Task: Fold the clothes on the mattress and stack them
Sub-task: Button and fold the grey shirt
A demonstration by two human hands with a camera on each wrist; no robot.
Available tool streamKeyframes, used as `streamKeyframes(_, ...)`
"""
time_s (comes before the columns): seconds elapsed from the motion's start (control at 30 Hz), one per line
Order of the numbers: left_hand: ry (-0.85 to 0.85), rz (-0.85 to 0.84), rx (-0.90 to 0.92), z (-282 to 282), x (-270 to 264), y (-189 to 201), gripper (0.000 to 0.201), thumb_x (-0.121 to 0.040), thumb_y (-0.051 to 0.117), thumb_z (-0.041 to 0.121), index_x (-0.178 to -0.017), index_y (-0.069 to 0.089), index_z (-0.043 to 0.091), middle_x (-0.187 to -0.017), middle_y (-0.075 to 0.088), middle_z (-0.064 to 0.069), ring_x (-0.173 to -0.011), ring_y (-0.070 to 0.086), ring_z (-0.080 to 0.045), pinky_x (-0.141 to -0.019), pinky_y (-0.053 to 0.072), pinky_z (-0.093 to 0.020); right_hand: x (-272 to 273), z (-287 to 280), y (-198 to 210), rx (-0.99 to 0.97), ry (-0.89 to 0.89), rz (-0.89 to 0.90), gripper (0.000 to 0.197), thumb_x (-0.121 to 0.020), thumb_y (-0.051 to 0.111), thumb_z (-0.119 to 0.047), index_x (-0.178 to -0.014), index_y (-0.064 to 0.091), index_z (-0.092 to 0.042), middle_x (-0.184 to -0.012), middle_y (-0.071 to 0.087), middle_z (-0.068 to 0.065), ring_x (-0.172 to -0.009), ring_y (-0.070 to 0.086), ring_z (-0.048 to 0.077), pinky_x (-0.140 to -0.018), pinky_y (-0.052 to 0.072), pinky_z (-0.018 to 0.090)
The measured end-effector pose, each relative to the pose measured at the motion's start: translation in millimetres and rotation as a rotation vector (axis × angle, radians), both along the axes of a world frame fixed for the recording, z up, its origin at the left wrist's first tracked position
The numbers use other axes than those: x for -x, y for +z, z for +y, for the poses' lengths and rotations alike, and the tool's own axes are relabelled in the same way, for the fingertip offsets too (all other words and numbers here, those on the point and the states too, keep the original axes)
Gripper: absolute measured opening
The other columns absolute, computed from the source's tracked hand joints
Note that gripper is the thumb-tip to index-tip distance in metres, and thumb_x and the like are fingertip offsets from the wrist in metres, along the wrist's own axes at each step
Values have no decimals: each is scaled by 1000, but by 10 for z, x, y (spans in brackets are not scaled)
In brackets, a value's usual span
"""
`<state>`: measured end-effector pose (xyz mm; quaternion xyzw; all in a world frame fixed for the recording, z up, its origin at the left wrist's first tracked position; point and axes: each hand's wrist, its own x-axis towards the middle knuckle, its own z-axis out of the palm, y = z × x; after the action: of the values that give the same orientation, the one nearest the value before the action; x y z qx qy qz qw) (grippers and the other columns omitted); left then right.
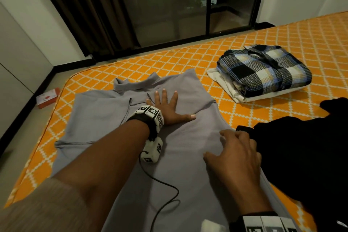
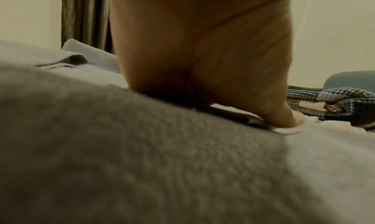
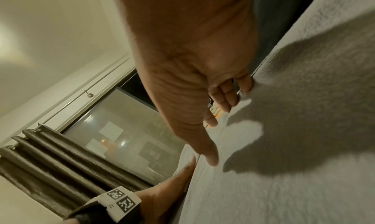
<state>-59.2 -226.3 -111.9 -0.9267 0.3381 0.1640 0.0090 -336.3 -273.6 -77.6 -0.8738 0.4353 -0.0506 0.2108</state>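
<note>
A grey high-neck top (image 1: 178,147) lies spread on the orange mattress (image 1: 216,51), one side folded inward. My left hand (image 1: 167,105) presses flat on its upper part, fingers spread straight. In the left wrist view the left hand (image 2: 202,67) leans on the grey top (image 2: 142,163). My right hand (image 1: 233,152) hovers just over the top's right edge with fingers loosely bent, holding nothing; the right wrist view shows the right hand (image 3: 202,91) over the grey top (image 3: 294,147). A folded stack sits at the back right, a plaid shirt (image 1: 263,69) on a white garment (image 1: 235,90).
A heap of black clothing (image 1: 301,156) lies at the right, touching the grey top's edge. A cable (image 1: 165,190) trails from my left wrist across the top. A red and white box (image 1: 48,97) lies on the floor left of the mattress. Curtain and glass door stand behind.
</note>
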Motion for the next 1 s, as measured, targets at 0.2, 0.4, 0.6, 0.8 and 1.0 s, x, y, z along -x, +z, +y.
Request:
streamKeyframes(0.2,17,7,-58,67,-81,-15,104,-81,23,95,-162,-11,39,-170,-24,-3,-156,-22,-36,-119,-6,-71,-37,101,13,16,68,161,84,-78,64,-76,-148,43,-36,-164,26,2,-149,24,30,-117,29,46)
streamKeyframes(0.4,-8,-32,75,171,-313,147,111,-82,44,88,-164,-1,29,-173,-11,-2,-158,-9,-33,-119,5,-72,-60,117,35,8,29,167,81,-77,62,-78,-146,44,-39,-165,25,-1,-150,23,29,-117,29,48)
streamKeyframes(0.6,1,-38,222,167,-717,198,81,-99,47,63,-159,27,13,-163,33,-13,-147,36,-36,-117,32,-61,-95,154,83,-19,-25,193,79,-74,58,-83,-141,49,-42,-163,28,-4,-149,26,29,-113,33,48)
streamKeyframes(0.8,-49,-158,174,-54,-1180,298,55,-97,44,70,-98,60,16,-135,56,-19,-129,51,-37,-108,41,-50,-200,185,101,8,-52,224,78,-75,57,-83,-141,45,-45,-162,28,-5,-149,23,26,-114,29,48)
streamKeyframes(1.0,-165,-254,442,123,-1225,337,29,-96,66,34,-119,67,16,-120,59,-13,-110,59,-35,-94,48,-46,-180,157,91,-19,-42,225,73,-77,57,-80,-139,47,-43,-158,31,-4,-146,26,27,-112,31,48)
